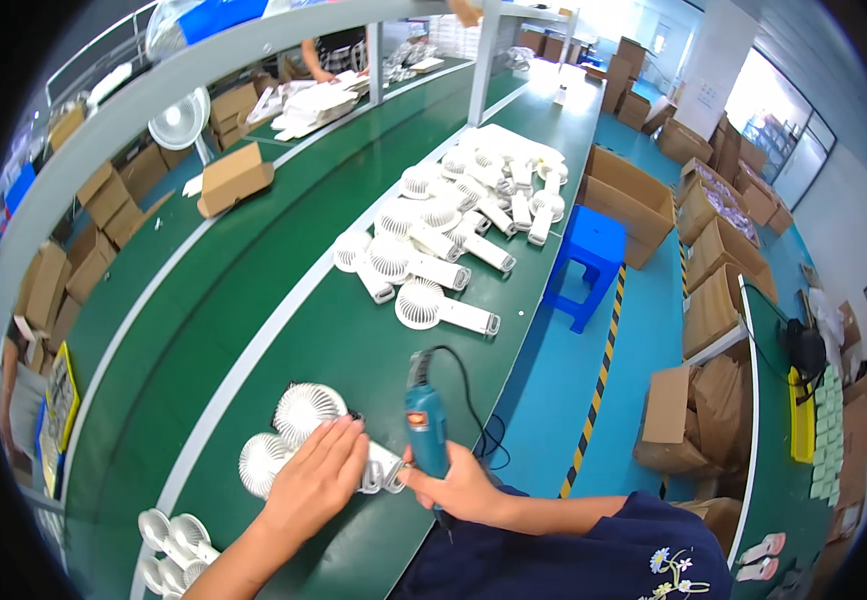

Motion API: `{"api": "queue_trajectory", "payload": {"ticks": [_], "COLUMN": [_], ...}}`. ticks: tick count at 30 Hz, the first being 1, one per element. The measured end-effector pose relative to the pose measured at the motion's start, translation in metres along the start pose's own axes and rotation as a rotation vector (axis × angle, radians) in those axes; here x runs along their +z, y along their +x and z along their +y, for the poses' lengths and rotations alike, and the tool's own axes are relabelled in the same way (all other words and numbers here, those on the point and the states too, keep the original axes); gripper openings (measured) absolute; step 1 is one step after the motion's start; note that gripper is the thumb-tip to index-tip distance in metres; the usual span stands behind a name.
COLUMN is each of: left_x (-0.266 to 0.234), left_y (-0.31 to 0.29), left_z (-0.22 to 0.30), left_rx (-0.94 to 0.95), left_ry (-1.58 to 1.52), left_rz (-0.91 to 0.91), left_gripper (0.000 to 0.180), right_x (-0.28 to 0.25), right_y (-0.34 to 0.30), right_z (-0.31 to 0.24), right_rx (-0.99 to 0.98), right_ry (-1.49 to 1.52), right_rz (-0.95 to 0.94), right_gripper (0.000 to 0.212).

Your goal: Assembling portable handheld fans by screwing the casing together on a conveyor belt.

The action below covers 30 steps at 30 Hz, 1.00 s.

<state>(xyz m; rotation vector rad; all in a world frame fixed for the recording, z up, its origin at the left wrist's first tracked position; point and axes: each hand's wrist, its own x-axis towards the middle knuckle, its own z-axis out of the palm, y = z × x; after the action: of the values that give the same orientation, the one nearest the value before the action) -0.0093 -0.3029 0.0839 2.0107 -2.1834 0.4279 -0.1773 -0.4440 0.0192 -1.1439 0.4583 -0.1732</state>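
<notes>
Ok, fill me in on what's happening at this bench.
Someone is working on white handheld fans at a green bench. Their left hand lies flat over the fans, while their right hand grips a teal electric screwdriver. A larger pile of fans lies farther up the bench, and a few more fans sit beside the left forearm.

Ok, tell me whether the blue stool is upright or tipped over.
Upright: the blue stool has its seat on top, with its legs reaching down to the floor.
</notes>
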Motion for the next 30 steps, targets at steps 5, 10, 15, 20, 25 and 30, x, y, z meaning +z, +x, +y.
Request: {"api": "queue_trajectory", "payload": {"ticks": [5,10,15,20,25,30], "left_x": [0.014,0.037,0.081,0.137,0.176,0.175], "left_y": [0.087,0.187,0.306,0.360,0.349,0.323], "left_z": [-0.037,-0.098,-0.150,-0.134,-0.103,-0.099], "left_rx": [0.268,0.447,0.617,0.702,0.777,0.633], "left_ry": [0.196,0.212,0.193,0.000,-0.023,-0.263], "left_rz": [0.120,0.216,0.273,0.324,0.215,0.123], "left_gripper": [0.036,0.039,0.038,0.045,0.046,0.033], "right_x": [-0.056,-0.137,-0.207,-0.241,-0.234,-0.221], "right_y": [0.014,0.052,0.098,0.125,0.122,0.104], "right_z": [-0.024,-0.043,-0.053,-0.054,-0.040,-0.044], "right_rx": [-0.300,-0.412,-0.471,-0.458,-0.329,-0.111], "right_ry": [0.199,0.195,0.304,0.355,0.345,0.201], "right_rz": [0.302,0.587,0.772,0.843,0.872,0.700], "right_gripper": [0.019,0.024,0.017,0.017,0.017,0.024]}}
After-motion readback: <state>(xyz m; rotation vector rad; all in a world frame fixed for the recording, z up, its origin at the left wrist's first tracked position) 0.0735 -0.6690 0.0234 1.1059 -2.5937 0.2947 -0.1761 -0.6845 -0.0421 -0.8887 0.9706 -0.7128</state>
